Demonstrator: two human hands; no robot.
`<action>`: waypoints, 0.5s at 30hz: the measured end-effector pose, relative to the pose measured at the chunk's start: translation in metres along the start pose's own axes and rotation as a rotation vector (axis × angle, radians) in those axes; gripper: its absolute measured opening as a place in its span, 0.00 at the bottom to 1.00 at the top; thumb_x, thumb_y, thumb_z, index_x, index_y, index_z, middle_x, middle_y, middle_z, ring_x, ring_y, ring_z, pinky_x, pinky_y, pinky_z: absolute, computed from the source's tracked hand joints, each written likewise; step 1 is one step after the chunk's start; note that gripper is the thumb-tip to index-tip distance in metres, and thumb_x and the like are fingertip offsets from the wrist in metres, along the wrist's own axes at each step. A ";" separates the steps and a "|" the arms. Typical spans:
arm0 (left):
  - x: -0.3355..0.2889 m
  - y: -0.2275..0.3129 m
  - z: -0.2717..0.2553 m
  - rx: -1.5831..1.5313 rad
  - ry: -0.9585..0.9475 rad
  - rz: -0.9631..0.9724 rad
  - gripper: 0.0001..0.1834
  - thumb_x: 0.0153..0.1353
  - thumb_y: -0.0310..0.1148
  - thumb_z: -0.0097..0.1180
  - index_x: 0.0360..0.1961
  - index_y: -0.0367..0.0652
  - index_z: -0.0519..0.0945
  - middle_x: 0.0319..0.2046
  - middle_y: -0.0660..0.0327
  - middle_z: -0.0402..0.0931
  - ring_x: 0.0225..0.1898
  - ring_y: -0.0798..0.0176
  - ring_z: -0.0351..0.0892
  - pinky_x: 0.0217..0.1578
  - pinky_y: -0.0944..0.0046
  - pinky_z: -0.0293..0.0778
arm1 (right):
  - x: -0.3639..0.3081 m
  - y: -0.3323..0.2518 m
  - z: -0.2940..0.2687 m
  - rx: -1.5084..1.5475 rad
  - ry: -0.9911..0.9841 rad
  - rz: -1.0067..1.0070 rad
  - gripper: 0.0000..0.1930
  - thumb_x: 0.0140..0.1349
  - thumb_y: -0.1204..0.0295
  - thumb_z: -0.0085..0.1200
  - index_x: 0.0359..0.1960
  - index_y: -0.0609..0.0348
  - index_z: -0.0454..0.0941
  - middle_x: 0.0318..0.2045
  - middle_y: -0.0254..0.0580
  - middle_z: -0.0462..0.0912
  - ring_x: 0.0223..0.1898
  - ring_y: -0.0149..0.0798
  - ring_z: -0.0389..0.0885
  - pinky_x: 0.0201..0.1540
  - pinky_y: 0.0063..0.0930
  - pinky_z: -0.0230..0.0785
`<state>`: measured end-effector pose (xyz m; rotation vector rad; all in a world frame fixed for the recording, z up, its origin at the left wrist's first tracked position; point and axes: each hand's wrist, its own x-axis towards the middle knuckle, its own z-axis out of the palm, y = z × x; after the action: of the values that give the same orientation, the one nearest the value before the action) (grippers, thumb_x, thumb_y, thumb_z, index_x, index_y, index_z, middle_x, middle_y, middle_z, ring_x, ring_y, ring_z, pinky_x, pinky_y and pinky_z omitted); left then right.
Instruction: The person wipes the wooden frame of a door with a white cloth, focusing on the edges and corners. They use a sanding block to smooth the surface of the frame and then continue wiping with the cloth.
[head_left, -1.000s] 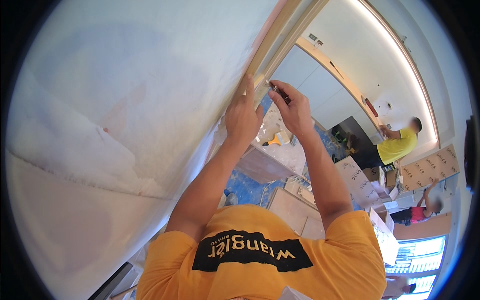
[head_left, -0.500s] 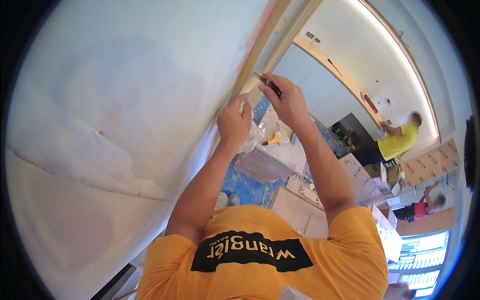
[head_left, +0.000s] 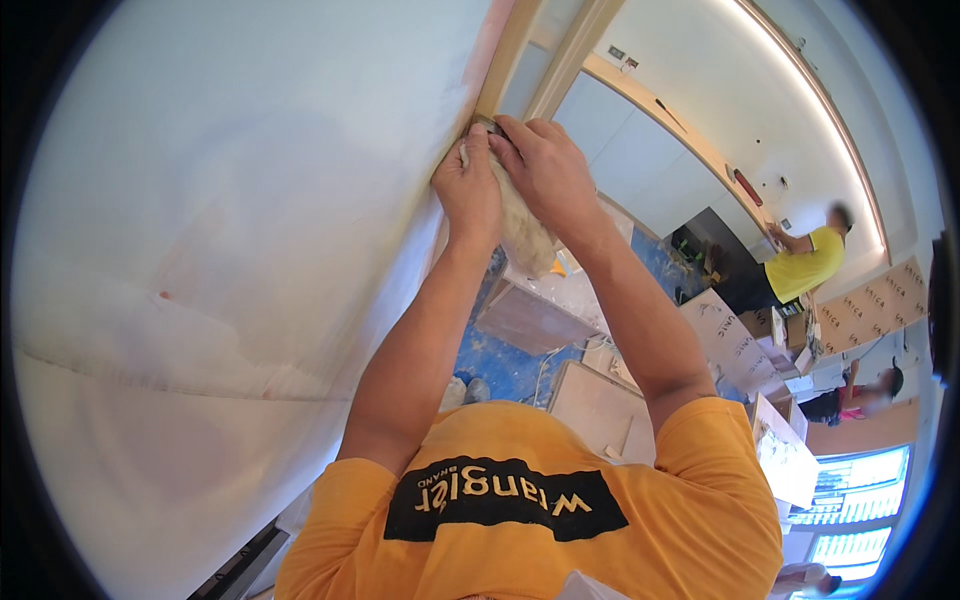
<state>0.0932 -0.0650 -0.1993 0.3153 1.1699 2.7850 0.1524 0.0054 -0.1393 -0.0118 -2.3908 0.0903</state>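
The right hand has moved in beside the left hand, so the work now gathers at the near stretch of the wooden strip. A pale crumpled sheet hangs below the strip, fuller than before. The left thumb and fingers appear clamped on it; the right fingers are bent, but their grip is hidden, and the knife seen earlier is out of sight.
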 end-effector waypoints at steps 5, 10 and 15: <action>0.005 -0.006 0.001 0.030 0.025 -0.029 0.19 0.77 0.38 0.54 0.53 0.29 0.83 0.49 0.56 0.83 0.51 0.64 0.79 0.53 0.63 0.75 | 0.000 0.004 0.003 -0.075 -0.014 -0.041 0.13 0.71 0.63 0.58 0.49 0.56 0.84 0.31 0.46 0.82 0.40 0.52 0.81 0.43 0.45 0.75; 0.006 -0.010 0.002 -0.002 0.039 -0.041 0.18 0.77 0.37 0.54 0.50 0.30 0.84 0.46 0.56 0.84 0.48 0.65 0.80 0.51 0.63 0.75 | -0.001 0.007 0.008 -0.102 -0.002 -0.054 0.13 0.71 0.63 0.57 0.48 0.57 0.84 0.32 0.46 0.82 0.39 0.51 0.81 0.43 0.45 0.75; 0.012 -0.018 -0.001 0.021 0.065 -0.077 0.16 0.76 0.36 0.54 0.45 0.32 0.86 0.41 0.59 0.85 0.43 0.66 0.80 0.47 0.62 0.76 | -0.001 0.011 0.014 -0.121 -0.043 -0.062 0.13 0.72 0.63 0.56 0.48 0.58 0.84 0.32 0.48 0.82 0.40 0.52 0.81 0.44 0.45 0.75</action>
<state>0.0814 -0.0514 -0.2111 0.1785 1.1989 2.7381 0.1433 0.0152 -0.1507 0.0071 -2.4345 -0.0837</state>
